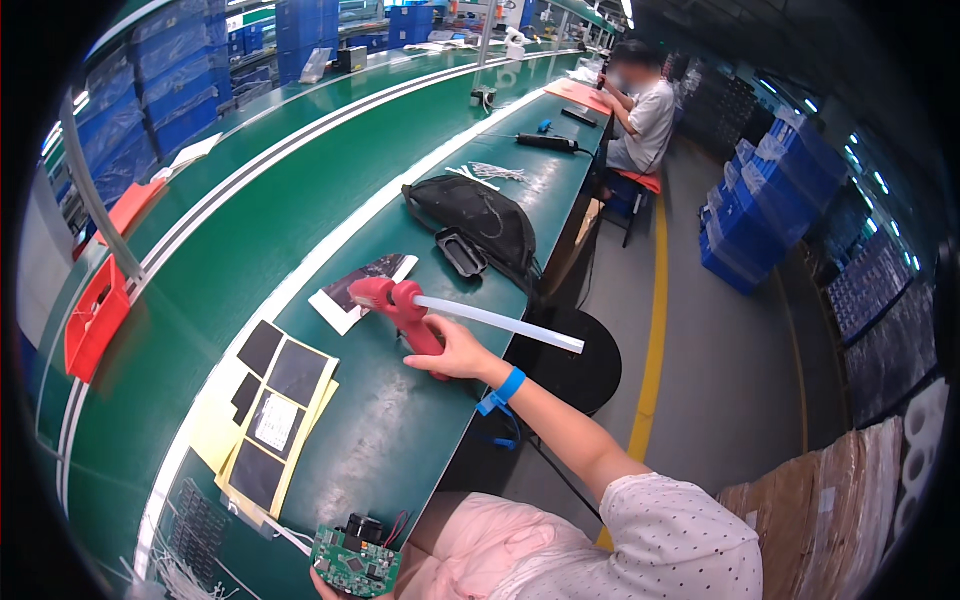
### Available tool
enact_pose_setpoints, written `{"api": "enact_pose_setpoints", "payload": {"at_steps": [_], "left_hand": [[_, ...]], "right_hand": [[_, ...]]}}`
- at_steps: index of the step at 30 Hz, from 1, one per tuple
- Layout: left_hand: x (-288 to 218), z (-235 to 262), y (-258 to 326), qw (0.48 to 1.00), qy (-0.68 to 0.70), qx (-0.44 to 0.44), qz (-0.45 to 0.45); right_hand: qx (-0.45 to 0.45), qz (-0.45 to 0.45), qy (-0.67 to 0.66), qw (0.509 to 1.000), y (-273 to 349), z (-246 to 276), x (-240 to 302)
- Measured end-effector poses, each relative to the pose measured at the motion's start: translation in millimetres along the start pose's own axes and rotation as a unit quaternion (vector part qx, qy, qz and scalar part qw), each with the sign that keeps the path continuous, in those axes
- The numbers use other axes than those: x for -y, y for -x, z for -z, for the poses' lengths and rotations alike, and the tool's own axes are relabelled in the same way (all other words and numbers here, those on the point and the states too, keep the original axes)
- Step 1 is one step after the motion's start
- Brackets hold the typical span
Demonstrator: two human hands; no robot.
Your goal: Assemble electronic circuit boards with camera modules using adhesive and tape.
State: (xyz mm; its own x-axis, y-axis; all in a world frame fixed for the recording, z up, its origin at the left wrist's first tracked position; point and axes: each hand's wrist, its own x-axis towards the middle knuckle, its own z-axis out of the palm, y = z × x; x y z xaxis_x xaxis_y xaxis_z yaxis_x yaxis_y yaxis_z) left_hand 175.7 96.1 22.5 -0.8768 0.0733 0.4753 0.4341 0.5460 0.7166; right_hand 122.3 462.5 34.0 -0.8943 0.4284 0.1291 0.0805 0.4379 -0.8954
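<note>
In my right hand is a red hot glue gun, its handle wrapped by my fingers. A long whitish glue stick juts from the gun's back end toward the right. The gun is over the green bench, beside a dark-and-white printed sheet. At the bottom edge, my left hand holds a green circuit board by its left side. Most of that hand is hidden under the board or out of the picture. A black part and thin wires show at the board's top edge. A blue strap circles my right wrist.
Yellow sheets with black stickers lie on the bench, with a black bag and a black screwdriver-shaped tool farther off. A red bin stands left. A person sits at the far end. Blue crates stack across the aisle.
</note>
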Motion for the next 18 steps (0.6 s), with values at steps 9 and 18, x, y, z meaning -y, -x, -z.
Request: {"api": "enact_pose_setpoints", "payload": {"at_steps": [9,18], "left_hand": [[107,101,-35,0.906,-0.423,-0.015,0.023],[190,27,-322,0.992,0.090,-0.085,0.014]], "right_hand": [[0.101,0.005,-0.248,0.964,0,25,-22],[0.035,0.029,-0.315,0.948,1,13,-43]]}}
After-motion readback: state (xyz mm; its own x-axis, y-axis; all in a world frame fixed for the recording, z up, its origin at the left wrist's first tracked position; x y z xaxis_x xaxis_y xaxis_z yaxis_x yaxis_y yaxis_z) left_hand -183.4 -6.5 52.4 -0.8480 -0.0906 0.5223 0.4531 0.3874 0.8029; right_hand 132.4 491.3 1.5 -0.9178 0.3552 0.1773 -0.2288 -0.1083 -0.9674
